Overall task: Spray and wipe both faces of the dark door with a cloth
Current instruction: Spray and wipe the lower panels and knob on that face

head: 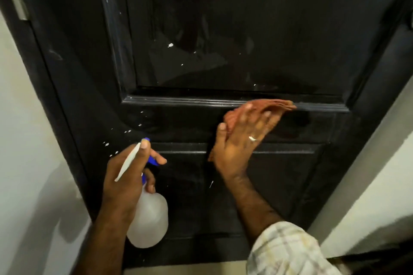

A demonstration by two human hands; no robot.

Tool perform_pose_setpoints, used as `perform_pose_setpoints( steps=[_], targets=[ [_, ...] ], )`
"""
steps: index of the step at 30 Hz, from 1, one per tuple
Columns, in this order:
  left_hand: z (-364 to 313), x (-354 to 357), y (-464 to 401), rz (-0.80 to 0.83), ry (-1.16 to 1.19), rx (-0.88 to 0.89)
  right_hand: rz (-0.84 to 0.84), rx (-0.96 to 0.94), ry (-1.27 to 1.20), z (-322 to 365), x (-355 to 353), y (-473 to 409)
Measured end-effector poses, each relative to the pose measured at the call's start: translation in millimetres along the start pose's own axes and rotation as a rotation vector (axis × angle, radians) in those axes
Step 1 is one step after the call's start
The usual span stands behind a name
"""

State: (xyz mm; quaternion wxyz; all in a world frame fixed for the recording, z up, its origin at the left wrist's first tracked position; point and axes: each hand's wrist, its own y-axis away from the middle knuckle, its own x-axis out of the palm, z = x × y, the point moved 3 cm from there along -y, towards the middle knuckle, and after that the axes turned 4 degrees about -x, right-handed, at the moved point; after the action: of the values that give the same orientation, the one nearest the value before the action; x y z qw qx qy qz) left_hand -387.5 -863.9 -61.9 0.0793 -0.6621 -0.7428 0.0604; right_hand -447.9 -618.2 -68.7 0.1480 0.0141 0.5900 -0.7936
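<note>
The dark panelled door (223,29) fills the view, with wet streaks on its upper panel and small white paint specks. My right hand (241,140) presses an orange-red cloth (272,106) flat against the door's middle rail, just under the moulding, with its fingers spread and straight. My left hand (127,176) grips the neck of a translucent white spray bottle (148,221) with a blue trigger head. The bottle hangs low in front of the door's lower left part, its nozzle pointing at the door.
A pale wall (24,163) stands to the left of the dark door frame (44,73). Another pale wall (368,196) runs along the right. A light floor strip (178,269) shows below the door's bottom edge.
</note>
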Motion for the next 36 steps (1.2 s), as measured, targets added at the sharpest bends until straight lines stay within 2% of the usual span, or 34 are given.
perform_pose_setpoints(
  steps=[3, 6, 8, 10, 13, 15, 17, 19, 21, 27, 29, 32, 35, 36],
  targets=[
    [6, -6, 1, -0.013, -0.016, 0.0, 0.258, -0.425, -0.052, 54, 27, 29],
    [8, -8, 2, -0.014, -0.017, -0.033, 0.409, -0.808, -0.031, 48, 27, 23],
    [10, -3, 3, 0.022, -0.008, -0.05, 0.405, -0.871, -0.018, 9, 12, 10],
    [16, 3, 1, 0.034, 0.008, -0.09, 0.285, -0.672, 0.018, -45, -11, -5],
    [27, 10, -5, -0.002, 0.016, -0.163, 0.041, -0.19, 0.022, -106, -38, -24],
    [31, 13, -6, 0.005, 0.039, -0.127, -0.077, 0.099, -0.02, -107, -37, -31],
    [34, 10, -4, 0.008, 0.056, -0.079, -0.12, 0.18, -0.027, -75, -22, -31],
    [36, 0, -2, -0.007, 0.076, -0.083, -0.05, 0.008, -0.03, -24, 2, -12],
    [39, -18, -3, -0.032, 0.072, -0.083, 0.096, -0.264, -0.05, 31, 32, 20],
    [52, -99, 6, -0.296, -0.025, -0.052, 0.398, -0.788, -0.191, 182, 99, 69],
    [60, -122, 10, -0.332, -0.08, -0.067, 0.552, -0.99, -0.245, 194, 115, 103],
    [78, -140, 14, -0.363, -0.041, -0.135, 0.699, -1.241, -0.194, 159, 117, 160],
    [102, -141, 13, -0.383, 0.08, -0.236, 0.775, -1.227, -0.121, 117, 99, 148],
    [110, -140, 12, -0.362, 0.081, -0.245, 0.711, -1.198, -0.089, 115, 90, 123]
  ],
)
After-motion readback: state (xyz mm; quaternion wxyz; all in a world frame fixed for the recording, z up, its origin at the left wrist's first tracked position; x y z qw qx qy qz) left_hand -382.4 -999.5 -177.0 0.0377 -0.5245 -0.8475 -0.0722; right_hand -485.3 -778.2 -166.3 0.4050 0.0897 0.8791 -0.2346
